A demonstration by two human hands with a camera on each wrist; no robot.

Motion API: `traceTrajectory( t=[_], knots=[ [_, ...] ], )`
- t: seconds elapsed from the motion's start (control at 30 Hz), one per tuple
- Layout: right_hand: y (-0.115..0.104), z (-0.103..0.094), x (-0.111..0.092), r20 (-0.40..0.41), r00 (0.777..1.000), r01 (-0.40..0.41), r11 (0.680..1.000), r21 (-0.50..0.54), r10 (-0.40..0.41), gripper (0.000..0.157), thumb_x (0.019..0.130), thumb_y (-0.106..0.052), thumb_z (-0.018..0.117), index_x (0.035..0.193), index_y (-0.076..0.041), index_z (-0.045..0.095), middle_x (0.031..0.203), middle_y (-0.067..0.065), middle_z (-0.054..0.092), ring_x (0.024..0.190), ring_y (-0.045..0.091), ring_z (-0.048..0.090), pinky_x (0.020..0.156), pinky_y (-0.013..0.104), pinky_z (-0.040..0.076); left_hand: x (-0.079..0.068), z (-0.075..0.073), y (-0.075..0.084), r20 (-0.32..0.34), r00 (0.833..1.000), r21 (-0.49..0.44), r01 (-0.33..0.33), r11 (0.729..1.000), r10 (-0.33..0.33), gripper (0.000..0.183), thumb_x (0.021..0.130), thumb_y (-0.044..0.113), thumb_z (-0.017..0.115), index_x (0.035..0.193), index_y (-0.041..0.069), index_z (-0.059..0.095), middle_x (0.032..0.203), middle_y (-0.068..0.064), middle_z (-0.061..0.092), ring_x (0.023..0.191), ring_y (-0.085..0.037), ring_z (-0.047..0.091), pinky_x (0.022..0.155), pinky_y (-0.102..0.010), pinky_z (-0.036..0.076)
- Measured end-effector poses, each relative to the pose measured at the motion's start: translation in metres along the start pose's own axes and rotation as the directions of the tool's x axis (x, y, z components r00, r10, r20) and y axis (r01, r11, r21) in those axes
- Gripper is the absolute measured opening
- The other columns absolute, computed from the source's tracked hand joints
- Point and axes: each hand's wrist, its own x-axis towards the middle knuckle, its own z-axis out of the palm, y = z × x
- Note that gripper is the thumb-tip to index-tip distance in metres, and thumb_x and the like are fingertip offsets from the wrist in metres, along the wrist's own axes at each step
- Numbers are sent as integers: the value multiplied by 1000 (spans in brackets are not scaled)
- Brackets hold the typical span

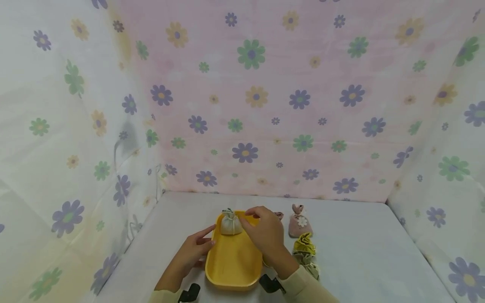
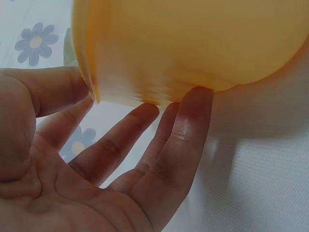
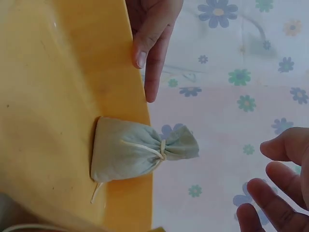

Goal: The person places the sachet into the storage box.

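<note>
A pale grey-green drawstring pouch point(image 1: 230, 223) with a cream cord stands inside the far end of a yellow tray point(image 1: 231, 269). In the right wrist view the pouch point(image 3: 128, 150) has its gathered neck rising past the tray's edge. My right hand point(image 1: 267, 231) hovers beside it; the right wrist view shows its fingers loosely bent, apart from the pouch, with nothing between them. Along the tray's left side my left hand point(image 1: 193, 251) touches the outer wall. Its fairly straight fingertips and thumb meet the wall and rim in the left wrist view.
Right of the tray stand a pink pouch point(image 1: 300, 225) with a white flower, a yellow pouch point(image 1: 304, 245) and an olive-green pouch point(image 1: 307, 264). Another reddish pouch point(image 1: 279, 215) is mostly hidden behind my right hand. Floral cloth walls point(image 1: 265, 176) enclose the white table point(image 1: 363, 252).
</note>
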Motion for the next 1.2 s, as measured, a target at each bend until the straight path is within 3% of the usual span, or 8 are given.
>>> traceTrajectory(
  t=[0.17,0.4,0.57,0.7,0.8,1.0,1.2],
  knots=[
    [11,-12,-11,-45,998,50,998,-30,-51,19,83,-36,87,97,-26,79,102,-10,76,95,18,68,87,46,56,1,0,-3,-6,1000,-1,8,1000,-8,61,99,28,72,155,32,49,141,-23,60,98,-21,72,74,-48,65],
    [24,-32,-24,-69,996,50,993,-109,-58,20,78,-34,91,92,-27,78,98,-10,76,94,18,66,94,50,53,0,2,-4,7,1000,-17,11,1000,-11,63,99,26,72,156,31,47,143,-25,58,98,-23,73,74,-49,65],
    [28,-52,-35,-103,994,25,999,-23,-27,23,74,-24,92,92,-22,78,104,-5,75,112,26,66,106,60,46,2,0,-1,9,1000,-10,1,1000,-1,63,99,26,72,156,31,47,142,-24,60,98,-23,73,74,-48,65],
    [35,-63,-48,-123,992,-32,999,-33,27,25,73,-23,93,92,-24,77,109,-5,73,120,27,63,96,56,47,0,0,-2,1,1000,-5,23,1000,-23,63,99,26,72,156,31,48,141,-23,60,100,-23,73,73,-50,65],
    [42,-71,-56,-122,989,-92,994,-61,84,26,73,-24,94,94,-24,77,111,-4,72,110,24,63,85,48,48,-2,0,-3,0,999,-2,32,999,-32,63,99,26,72,156,30,47,142,-24,60,102,-24,73,73,-50,65],
    [55,-84,-66,-107,976,-200,976,-87,191,29,75,-25,94,100,-20,78,114,2,71,109,28,61,94,54,50,-4,2,-2,11,1000,-24,18,1000,-18,63,99,27,72,156,31,47,143,-24,59,99,-23,73,73,-47,65],
    [70,-88,-73,-130,972,-208,975,-80,196,33,74,-23,95,101,-15,77,111,5,71,108,29,63,93,53,51,-3,1,2,-2,1000,-13,10,1000,-10,62,99,26,72,156,31,48,140,-21,61,97,-22,73,71,-46,65]
  ],
)
